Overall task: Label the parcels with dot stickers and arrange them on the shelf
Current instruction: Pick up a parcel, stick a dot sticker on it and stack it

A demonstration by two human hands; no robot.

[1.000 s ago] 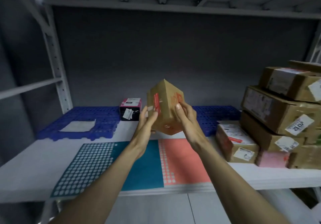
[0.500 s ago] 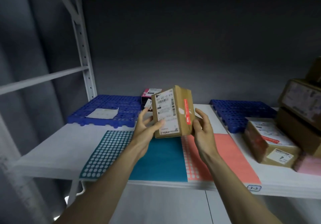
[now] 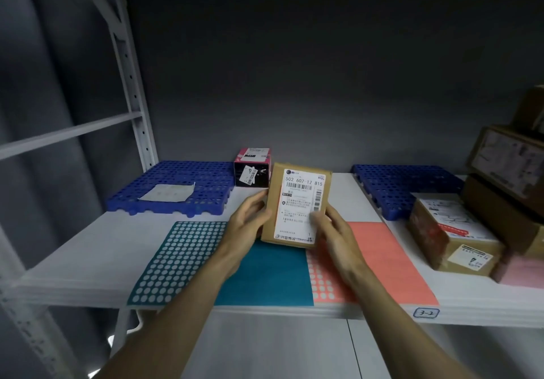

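1. Two hands are used: the brown parcel (image 3: 297,206) is held upright above the shelf (image 3: 88,249), over the sticker sheets, label face toward the camera.
2. Left hand (image 3: 245,225) is curled round the left edge; right hand (image 3: 334,233) is curled round the lower right corner, thumb on the label.
3. Parcel is judged light and stiff: taped cardboard, easily lifted. Side edges are best gripped, face left free for a dot.
4. Tape may be slippery.
5. Readable on the shipping label (image 3: 300,202): "502 602-12 815", plus barcodes; small print is illegible.
6. Shelf tag (image 3: 426,313) is read as "3-2".
7. Teal sticker sheet (image 3: 182,258) and coral sticker sheet (image 3: 391,264) lie just below.
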